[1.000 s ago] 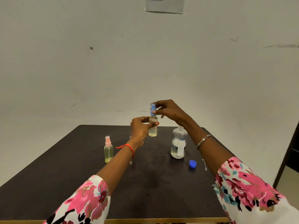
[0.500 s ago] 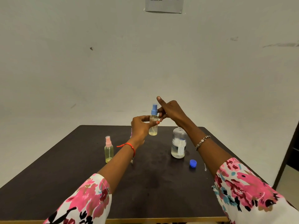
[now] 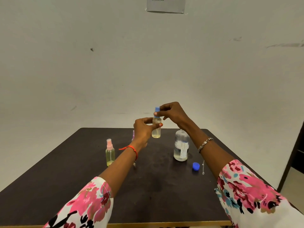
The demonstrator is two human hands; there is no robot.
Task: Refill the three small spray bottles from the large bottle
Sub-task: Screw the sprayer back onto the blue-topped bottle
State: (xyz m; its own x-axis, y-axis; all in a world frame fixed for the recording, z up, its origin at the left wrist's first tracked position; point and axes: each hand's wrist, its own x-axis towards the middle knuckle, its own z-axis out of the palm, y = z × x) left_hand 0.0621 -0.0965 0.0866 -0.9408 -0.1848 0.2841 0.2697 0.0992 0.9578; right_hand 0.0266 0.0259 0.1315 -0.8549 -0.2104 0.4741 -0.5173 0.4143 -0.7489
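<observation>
Pinching the blue spray top [image 3: 157, 109] with the curled fingertips of the right hand [image 3: 174, 112], gripping the small spray bottle [image 3: 156, 130] just below between thumb and fingers of the left hand [image 3: 143, 129], holding it upright in the air over the far part of the table [image 3: 65, 178]. Standing uncapped at 4 o'clock from it, the large bottle [image 3: 181, 145], with the blue cap [image 3: 196, 166] lying farther out at 5 o'clock. Standing at 8 o'clock, the pink-topped spray bottle [image 3: 109, 153]; barely showing behind the left hand, a third small bottle [image 3: 133, 134].

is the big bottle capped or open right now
Open. The large bottle stands upright with a bare neck, and a blue cap lies on the table beside it.
</observation>
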